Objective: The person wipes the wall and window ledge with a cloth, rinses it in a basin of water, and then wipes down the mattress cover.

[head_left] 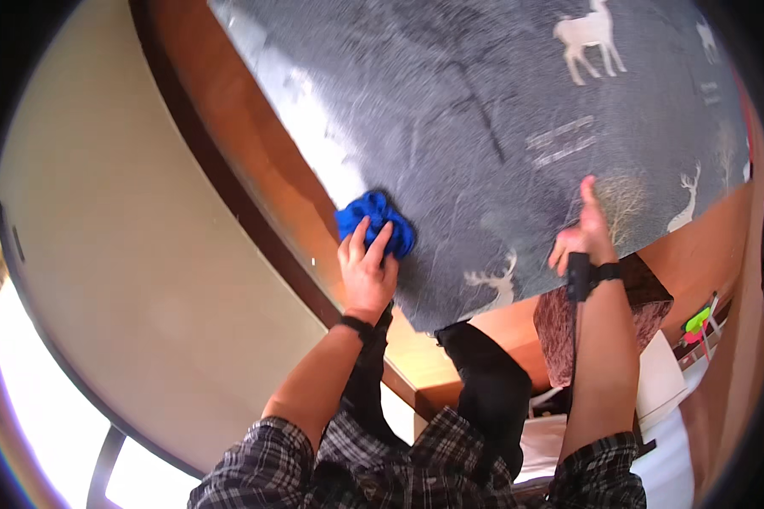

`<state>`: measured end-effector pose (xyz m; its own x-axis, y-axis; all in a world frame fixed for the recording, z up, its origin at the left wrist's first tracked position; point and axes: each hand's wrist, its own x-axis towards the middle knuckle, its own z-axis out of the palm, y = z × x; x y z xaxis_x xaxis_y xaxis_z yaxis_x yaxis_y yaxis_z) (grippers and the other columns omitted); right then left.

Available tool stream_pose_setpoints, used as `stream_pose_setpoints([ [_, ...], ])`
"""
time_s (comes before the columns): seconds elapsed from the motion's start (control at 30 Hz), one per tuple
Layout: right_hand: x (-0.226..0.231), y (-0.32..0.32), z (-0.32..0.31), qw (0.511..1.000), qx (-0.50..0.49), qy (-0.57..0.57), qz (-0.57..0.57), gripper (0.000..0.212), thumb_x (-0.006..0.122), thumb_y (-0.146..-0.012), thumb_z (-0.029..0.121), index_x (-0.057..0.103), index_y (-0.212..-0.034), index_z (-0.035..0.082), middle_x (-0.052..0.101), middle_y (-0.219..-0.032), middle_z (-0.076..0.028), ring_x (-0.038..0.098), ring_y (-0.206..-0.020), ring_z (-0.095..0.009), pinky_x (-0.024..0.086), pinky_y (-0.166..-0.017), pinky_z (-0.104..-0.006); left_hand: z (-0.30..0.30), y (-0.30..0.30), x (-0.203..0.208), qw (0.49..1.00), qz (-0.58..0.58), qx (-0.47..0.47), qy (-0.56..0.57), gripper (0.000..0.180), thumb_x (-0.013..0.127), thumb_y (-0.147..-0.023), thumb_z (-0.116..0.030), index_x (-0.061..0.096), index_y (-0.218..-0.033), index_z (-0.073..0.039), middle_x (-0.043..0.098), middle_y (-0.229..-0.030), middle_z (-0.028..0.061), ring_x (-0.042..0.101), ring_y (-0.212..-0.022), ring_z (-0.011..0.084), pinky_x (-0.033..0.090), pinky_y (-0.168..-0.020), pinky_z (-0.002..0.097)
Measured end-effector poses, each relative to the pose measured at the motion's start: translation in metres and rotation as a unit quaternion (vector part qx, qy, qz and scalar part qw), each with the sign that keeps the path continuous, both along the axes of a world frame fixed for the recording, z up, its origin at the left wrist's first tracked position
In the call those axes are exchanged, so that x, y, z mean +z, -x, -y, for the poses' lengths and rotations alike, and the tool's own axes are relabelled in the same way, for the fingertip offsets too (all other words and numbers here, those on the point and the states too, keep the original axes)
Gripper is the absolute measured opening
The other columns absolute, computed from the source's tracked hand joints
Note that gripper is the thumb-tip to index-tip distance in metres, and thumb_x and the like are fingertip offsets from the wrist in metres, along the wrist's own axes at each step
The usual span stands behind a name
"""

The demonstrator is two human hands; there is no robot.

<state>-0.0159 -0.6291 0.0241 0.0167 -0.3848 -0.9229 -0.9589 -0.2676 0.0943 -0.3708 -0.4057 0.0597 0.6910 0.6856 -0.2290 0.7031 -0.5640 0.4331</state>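
Observation:
A crumpled blue cloth (pixel 375 222) lies at the left edge of a grey table cover (pixel 450 170) with pale deer and bare trees on it. My left hand (pixel 368 270) is on the cloth, its fingers bent over the bunched fabric and pressing it against the cover. My right hand (pixel 587 237) is over the cover's near right part, by a printed tree. One digit stretches forward, the others are partly curled, and nothing shows in it. Both wrists carry dark bands, the right one with a small black box.
Orange-brown wood (pixel 238 110) borders the cover. A beige curved panel (pixel 136 229) stands along the left. Below the near right edge is a brown, velvety-looking stool (pixel 558 335). Further right are a white box-like thing (pixel 660 382) and a small green and pink item (pixel 698 322).

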Motion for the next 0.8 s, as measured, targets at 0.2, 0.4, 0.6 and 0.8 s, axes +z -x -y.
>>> stream_pose_setpoints([
  [0.2, -0.045, -0.050, 0.081, 0.982, 0.097, -0.020, -0.161, 0.187, 0.049, -0.033, 0.119, -0.031, -0.164, 0.011, 0.013, -0.137, -0.073, 0.037, -0.104, -0.092, 0.041, -0.093, -0.0862, 0.031, 0.026, -0.019, 0.991, 0.106, 0.047, 0.061, 0.068, 0.076, -0.075, -0.002, 0.070, -0.141, -0.018, 0.055, -0.153, 0.0202, 0.053, -0.129, 0.0448, 0.045, -0.114, 0.0537],
  [0.4, -0.062, -0.110, 0.105, 0.876, -0.113, -0.126, -0.451, 0.211, 0.044, -0.013, 0.119, -0.022, -0.150, -0.028, 0.003, -0.151, -0.067, 0.016, -0.139, -0.084, 0.021, -0.121, -0.0742, 0.031, 0.020, -0.040, 0.942, 0.236, 0.206, 0.118, 0.085, 0.078, -0.085, -0.010, 0.042, -0.163, -0.010, 0.037, -0.163, 0.0322, 0.043, -0.146, 0.0500, 0.038, -0.122, 0.0530],
  [0.6, -0.056, -0.090, 0.076, 0.944, 0.169, -0.062, -0.277, 0.204, 0.045, -0.029, 0.121, -0.017, -0.151, -0.030, -0.007, -0.155, -0.063, 0.010, -0.143, -0.081, 0.015, -0.125, -0.0694, 0.022, 0.022, -0.046, 0.884, 0.267, 0.320, 0.210, 0.087, 0.077, -0.094, -0.022, 0.032, -0.168, -0.012, 0.028, -0.168, 0.0351, 0.033, -0.156, 0.0501, 0.032, -0.128, 0.0507],
  [0.8, -0.017, -0.057, 0.043, 0.868, 0.394, -0.088, -0.288, 0.179, 0.027, -0.055, 0.117, 0.017, -0.154, -0.031, 0.017, -0.154, -0.062, 0.016, -0.146, -0.078, 0.015, -0.128, -0.0641, 0.030, 0.014, -0.046, 0.890, 0.234, 0.331, 0.207, 0.087, 0.078, -0.091, -0.021, 0.035, -0.166, -0.012, 0.028, -0.169, 0.0333, 0.036, -0.153, 0.0502, 0.035, -0.128, 0.0510],
])
